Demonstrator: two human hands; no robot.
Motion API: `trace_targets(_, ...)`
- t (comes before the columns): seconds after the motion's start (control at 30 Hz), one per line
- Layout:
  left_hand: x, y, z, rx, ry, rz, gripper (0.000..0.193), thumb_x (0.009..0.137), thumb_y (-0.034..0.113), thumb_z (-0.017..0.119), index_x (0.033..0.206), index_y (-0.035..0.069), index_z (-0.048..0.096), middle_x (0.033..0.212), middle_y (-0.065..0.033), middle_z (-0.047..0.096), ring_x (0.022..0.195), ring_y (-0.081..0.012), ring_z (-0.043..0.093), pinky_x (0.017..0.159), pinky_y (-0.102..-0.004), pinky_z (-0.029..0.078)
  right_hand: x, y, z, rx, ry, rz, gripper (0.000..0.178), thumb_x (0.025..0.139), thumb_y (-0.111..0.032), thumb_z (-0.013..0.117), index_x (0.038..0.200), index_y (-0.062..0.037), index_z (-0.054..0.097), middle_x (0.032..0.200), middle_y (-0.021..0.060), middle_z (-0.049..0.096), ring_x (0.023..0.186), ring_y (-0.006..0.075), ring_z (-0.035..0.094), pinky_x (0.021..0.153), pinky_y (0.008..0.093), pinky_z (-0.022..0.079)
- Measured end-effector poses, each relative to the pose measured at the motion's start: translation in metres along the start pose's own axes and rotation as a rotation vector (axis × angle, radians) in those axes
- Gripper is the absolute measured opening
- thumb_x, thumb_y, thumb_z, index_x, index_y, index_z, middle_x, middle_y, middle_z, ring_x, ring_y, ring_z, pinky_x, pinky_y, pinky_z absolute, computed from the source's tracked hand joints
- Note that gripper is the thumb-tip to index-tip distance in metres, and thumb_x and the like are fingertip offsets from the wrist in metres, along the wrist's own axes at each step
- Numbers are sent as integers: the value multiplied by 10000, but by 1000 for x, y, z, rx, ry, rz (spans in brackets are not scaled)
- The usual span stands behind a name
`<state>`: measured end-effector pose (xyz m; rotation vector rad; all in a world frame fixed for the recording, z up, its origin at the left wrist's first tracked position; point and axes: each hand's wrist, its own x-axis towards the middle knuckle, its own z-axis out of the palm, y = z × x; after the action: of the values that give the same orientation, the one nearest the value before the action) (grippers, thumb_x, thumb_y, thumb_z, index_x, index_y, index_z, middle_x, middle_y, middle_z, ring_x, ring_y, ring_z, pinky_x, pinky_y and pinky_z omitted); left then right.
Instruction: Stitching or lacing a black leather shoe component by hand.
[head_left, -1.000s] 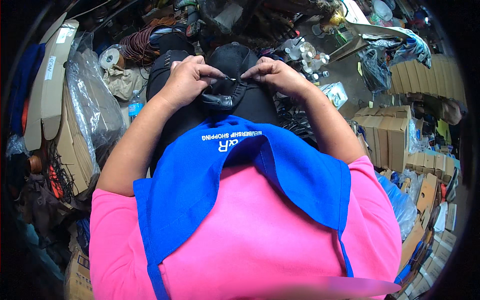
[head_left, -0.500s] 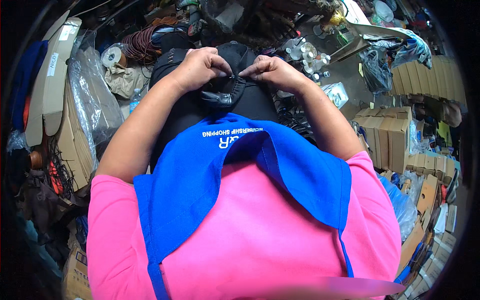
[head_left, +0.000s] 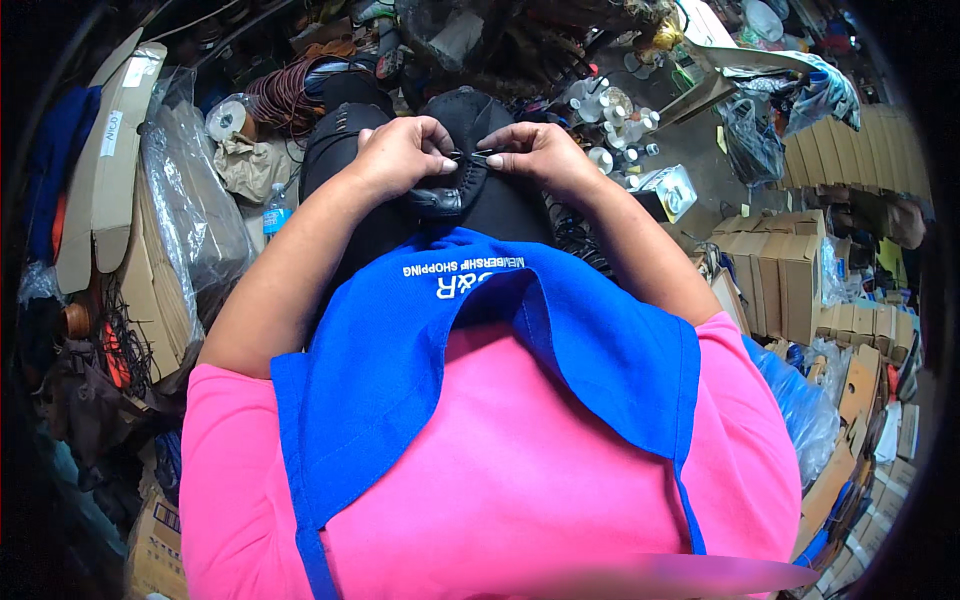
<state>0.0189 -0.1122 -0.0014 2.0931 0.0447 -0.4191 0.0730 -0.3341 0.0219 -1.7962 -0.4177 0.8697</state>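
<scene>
A black leather piece (head_left: 466,112) with a row of stitches along its seam rests across my dark-clothed lap. Its lower end is a shiny black rounded part (head_left: 436,203). At the left of the seam, my left hand (head_left: 403,155) pinches a thin, pointed, needle-like thing (head_left: 457,154) between thumb and forefinger. My right hand (head_left: 545,158) mirrors it from the other side, thumb and forefinger closed on a second slim, shiny needle-like thing (head_left: 482,155). The two tips nearly meet over the seam. Any thread is too fine to make out.
On the left stand cardboard sheets (head_left: 115,150), clear plastic wrap (head_left: 190,190), a water bottle (head_left: 276,212) and a spool (head_left: 228,118). Several white-capped bottles (head_left: 612,110) and a square tin (head_left: 668,192) are at the right, with cardboard boxes (head_left: 770,275) beyond.
Both hands have shifted slightly downward, and their fingers have turned. The needle-like tips now show clearly between them. The leather piece has tilted a little, and its shiny end is more covered.
</scene>
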Motion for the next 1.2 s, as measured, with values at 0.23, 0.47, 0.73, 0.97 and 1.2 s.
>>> trace_targets(0.23, 7, 10, 3, -104, -38, 60, 135, 715, 43, 724, 818, 31, 638, 703, 6, 625, 658, -54, 560, 636, -204, 438, 12, -7, 0, -122, -24, 27, 199, 782, -153, 736, 905, -15, 662, 780, -5, 642, 710, 58, 559, 654, 211, 456)
trace_targets(0.47, -4, 23, -14, 454, 84, 294, 152, 748, 253, 685, 834, 127, 682, 794, -47, 682, 788, -235, 641, 746, -395, 421, 14, -16, -6, -237, -37, -69, 167, 772, -172, 743, 821, -41, 652, 671, -24, 598, 634, 47, 509, 577, 207, 410)
trace_targets(0.73, -13, 22, -24, 213, -79, 140, 123, 797, 71, 617, 905, 12, 602, 749, -107, 616, 741, -169, 602, 685, -314, 468, -5, -1, -16, 77, -44, -80, 217, 788, -205, 734, 898, -52, 627, 765, -24, 590, 720, 50, 528, 650, 209, 422)
trace_targets(0.97, -11, 34, -17, 250, -128, 189, 166, 836, 64, 559, 985, 4, 597, 769, -121, 632, 715, -190, 615, 675, -330, 480, -36, -1, -15, 65, -82, 63, 197, 800, -173, 716, 905, -21, 647, 864, 8, 625, 828, 93, 568, 761, 248, 445)
trace_targets(1.2, -13, 31, -14, 286, -92, 264, 178, 841, 114, 553, 993, 36, 604, 910, -190, 648, 878, -342, 628, 767, -389, 490, -44, -27, -24, -125, 18, -35, 180, 833, -201, 679, 870, -32, 631, 782, -9, 577, 762, 87, 548, 681, 254, 452)
